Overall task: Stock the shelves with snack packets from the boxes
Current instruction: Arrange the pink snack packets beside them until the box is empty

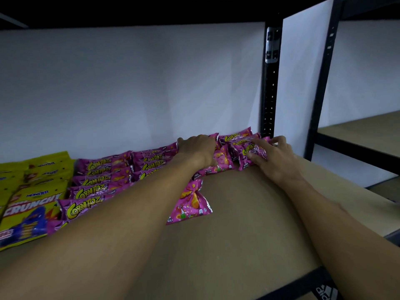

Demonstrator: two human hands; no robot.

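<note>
Pink Cornitoz snack packets (101, 180) lie in overlapping rows on the brown shelf board (249, 213), running back toward the white wall. My left hand (198, 149) rests palm down on the packets near the back of the shelf. My right hand (275, 156) grips a small bunch of pink packets (252, 149) at the back right, fingers curled around them, close to the black upright. One pink packet (191, 201) lies loose nearer the front, partly under my left forearm.
Yellow Monster Crunchy packets (28, 198) are stacked at the far left. A black perforated shelf upright (270, 83) stands at the back right. Another shelf unit with a brown board (363, 135) is to the right. A shelf above caps the space.
</note>
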